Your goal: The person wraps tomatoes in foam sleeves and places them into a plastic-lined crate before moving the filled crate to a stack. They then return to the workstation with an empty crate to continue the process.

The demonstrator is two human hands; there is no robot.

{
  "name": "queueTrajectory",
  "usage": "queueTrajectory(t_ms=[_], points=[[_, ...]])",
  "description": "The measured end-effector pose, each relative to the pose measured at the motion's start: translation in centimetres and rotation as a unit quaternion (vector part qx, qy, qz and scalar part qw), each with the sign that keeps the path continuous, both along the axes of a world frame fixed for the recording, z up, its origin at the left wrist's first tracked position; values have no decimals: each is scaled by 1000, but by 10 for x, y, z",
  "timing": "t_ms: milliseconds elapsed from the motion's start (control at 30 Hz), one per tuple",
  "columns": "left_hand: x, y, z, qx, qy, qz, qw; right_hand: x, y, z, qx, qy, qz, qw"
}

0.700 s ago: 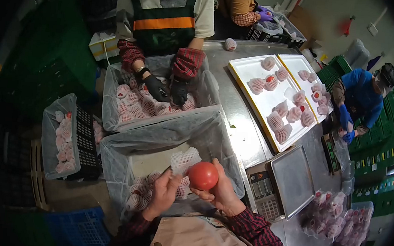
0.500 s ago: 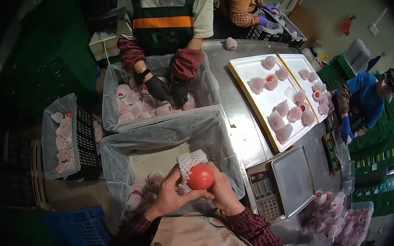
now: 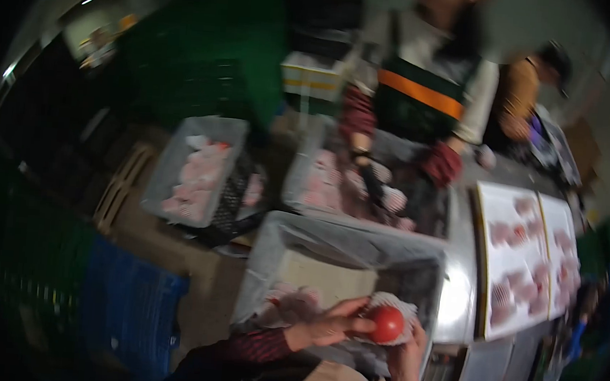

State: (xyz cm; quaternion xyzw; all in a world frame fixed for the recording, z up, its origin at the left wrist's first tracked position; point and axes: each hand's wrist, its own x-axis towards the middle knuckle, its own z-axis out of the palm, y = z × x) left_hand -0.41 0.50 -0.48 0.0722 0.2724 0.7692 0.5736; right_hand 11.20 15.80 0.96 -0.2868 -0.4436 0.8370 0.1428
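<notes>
A smooth red tomato (image 3: 387,324), partly wrapped in a white foam net sleeve (image 3: 382,299), is held over the front lined crate (image 3: 269,259). From the left side, my left hand (image 3: 330,326) presses thumb and fingers against it. My right hand (image 3: 408,353) grips the tomato and sleeve from the right, fingers curled around. Several sleeved fruits (image 3: 292,305) lie at the near left of the crate below, blurred by motion.
A person in a green apron (image 3: 420,92) reaches into a second lined crate (image 3: 300,165) of sleeved fruit. Another filled crate (image 3: 235,146) stands left, above a blue crate (image 3: 127,312). Right are white trays (image 3: 489,262) with fruit, and another person (image 3: 520,93) works behind.
My view has swung left, so the crates and trays appear further right. The tomato stays in both hands, and the sleeve now sits behind and around it. The aproned person's hands have moved apart.
</notes>
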Motion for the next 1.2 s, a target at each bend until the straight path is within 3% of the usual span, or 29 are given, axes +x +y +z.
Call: queueTrajectory(t_ms=[33, 67, 133, 167, 233, 267, 333, 367, 400, 467, 500, 567, 733, 833, 933, 1133, 1200], points=[[-2, -2, -3, -25, 61, 9, 998, 9, 9, -16, 134, 1, 2, 991], [-4, -9, -9, -86, 183, 38, 979, 8, 7, 4, 277, -85, 4, 957], [-7, -16, 9, -150, 427, 122, 883, 6, -6, 33, 354, -169, 47, 919], [-5, -19, 2, -167, 476, 186, 843, 5, -12, 50, 439, -96, 141, 882], [-14, -34, -3, -157, 441, 231, 853, -12, -33, 78, 532, 38, 262, 804], [-19, -43, -7, -144, 403, 265, 864, -17, -43, 77, 479, 45, 282, 830], [-32, -67, -20, -153, 375, 309, 860, -25, -50, 76, 484, 65, 284, 825], [-40, -84, -24, -157, 298, 352, 873, -26, -50, 72, 485, 70, 293, 821], [-48, -100, -27, -157, 219, 393, 879, -25, -46, 65, 465, 4, 283, 839], [-67, -134, -38, -235, 280, 443, 819, -18, -35, 44, 445, -61, 278, 849], [-71, -148, -33, -240, 230, 453, 827, -11, -27, 27, 445, -83, 288, 844], [-77, -168, -32, -226, 254, 486, 805, -1, -21, 5, 435, -117, 299, 842], [-73, -179, -43, -231, 245, 493, 802, -10, -48, 33, 482, -166, 336, 792], [-65, -184, -34, -221, 264, 455, 821, -13, -60, 18, 459, -104, 305, 828], [-53, -201, -11, -198, 267, 477, 813, -16, -76, 15, 449, -58, 334, 826], [-9, -270, 6, -249, 264, 556, 748, -19, -95, 3, 450, -23, 389, 804], [10, -296, 28, -276, 317, 559, 715, -20, -98, -17, 435, -4, 387, 813]])
